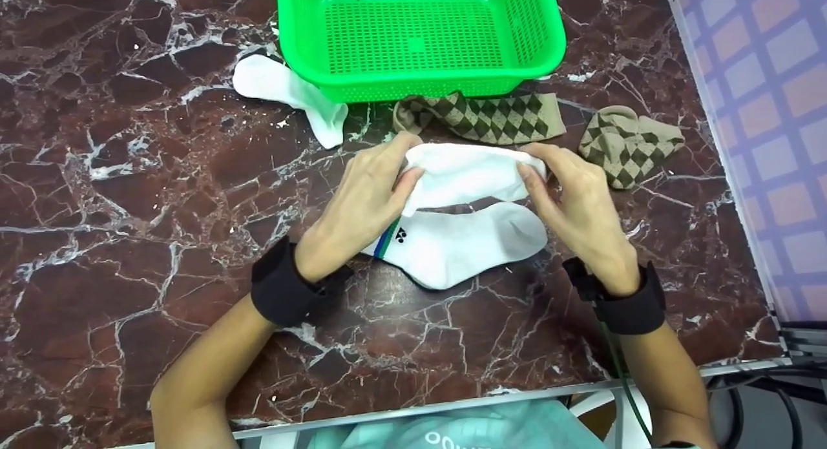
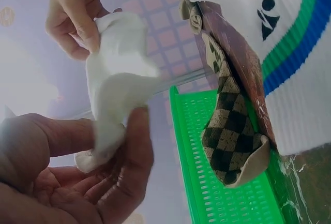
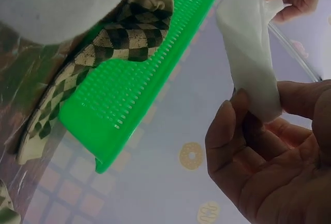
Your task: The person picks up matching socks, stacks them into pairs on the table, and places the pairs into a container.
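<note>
A plain white sock (image 1: 468,171) is stretched sideways between both hands above the table. My left hand (image 1: 368,200) pinches its left end between thumb and fingers, and my right hand (image 1: 575,200) pinches the right end the same way. Both wrist views show the white sock (image 2: 116,74) held up with thumbs and fingers at its two ends. Below it on the table lies another white sock (image 1: 452,245) with a grey toe, a black logo and green and blue stripes, its cuff partly hidden behind my left hand.
A green basket (image 1: 420,87) stands at the back. In front of it lies a brown argyle sock (image 1: 510,119), with a bunched argyle sock (image 1: 627,145) to its right. Another white sock (image 1: 278,84) lies against the basket's left side. A checkered panel (image 1: 762,113) borders the table on the right.
</note>
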`<state>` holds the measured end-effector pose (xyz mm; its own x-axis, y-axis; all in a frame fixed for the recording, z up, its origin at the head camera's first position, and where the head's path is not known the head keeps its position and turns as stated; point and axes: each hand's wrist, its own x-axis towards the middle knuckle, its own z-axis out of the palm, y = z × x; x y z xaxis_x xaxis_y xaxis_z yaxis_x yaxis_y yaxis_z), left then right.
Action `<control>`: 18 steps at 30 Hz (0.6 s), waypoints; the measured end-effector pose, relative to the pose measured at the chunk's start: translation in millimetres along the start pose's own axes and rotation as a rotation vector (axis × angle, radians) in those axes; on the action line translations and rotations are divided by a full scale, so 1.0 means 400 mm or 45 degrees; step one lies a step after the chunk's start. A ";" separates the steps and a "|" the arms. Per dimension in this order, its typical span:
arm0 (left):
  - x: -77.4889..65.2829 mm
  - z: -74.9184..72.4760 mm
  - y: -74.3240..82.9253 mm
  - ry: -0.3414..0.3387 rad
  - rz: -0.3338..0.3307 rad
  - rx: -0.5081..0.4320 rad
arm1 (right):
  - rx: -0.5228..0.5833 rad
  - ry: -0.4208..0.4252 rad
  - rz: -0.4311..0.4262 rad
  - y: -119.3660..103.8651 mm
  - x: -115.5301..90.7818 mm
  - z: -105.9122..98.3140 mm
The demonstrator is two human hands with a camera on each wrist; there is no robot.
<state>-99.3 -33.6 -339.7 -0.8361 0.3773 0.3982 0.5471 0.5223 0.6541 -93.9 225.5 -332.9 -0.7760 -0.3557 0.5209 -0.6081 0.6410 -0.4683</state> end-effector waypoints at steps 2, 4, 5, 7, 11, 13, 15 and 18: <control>0.000 0.000 -0.002 0.003 0.004 -0.004 | -0.008 -0.036 0.025 0.002 -0.002 0.003; -0.002 0.000 -0.005 -0.010 0.003 -0.006 | 0.001 -0.065 0.049 0.004 -0.003 0.007; -0.003 -0.001 -0.006 -0.024 -0.003 -0.008 | 0.000 -0.085 0.055 0.004 -0.004 0.008; -0.006 0.000 -0.008 -0.064 -0.022 -0.012 | 0.006 -0.135 0.058 0.007 -0.006 0.008; -0.021 0.003 -0.013 -0.196 -0.078 -0.032 | 0.042 -0.299 0.074 0.011 -0.013 0.005; -0.030 0.006 -0.015 -0.274 -0.105 -0.036 | 0.052 -0.402 0.091 0.014 -0.018 0.005; -0.037 0.009 -0.014 -0.348 -0.128 -0.032 | 0.050 -0.489 0.114 0.016 -0.025 0.007; -0.044 0.014 -0.013 -0.445 -0.163 -0.003 | 0.020 -0.573 0.133 0.018 -0.034 0.011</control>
<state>-87.2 -38.7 -353.8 -0.8337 0.5478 0.0700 0.4389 0.5803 0.6861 -88.5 231.9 -346.7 -0.8266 -0.5518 0.1106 -0.5227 0.6800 -0.5142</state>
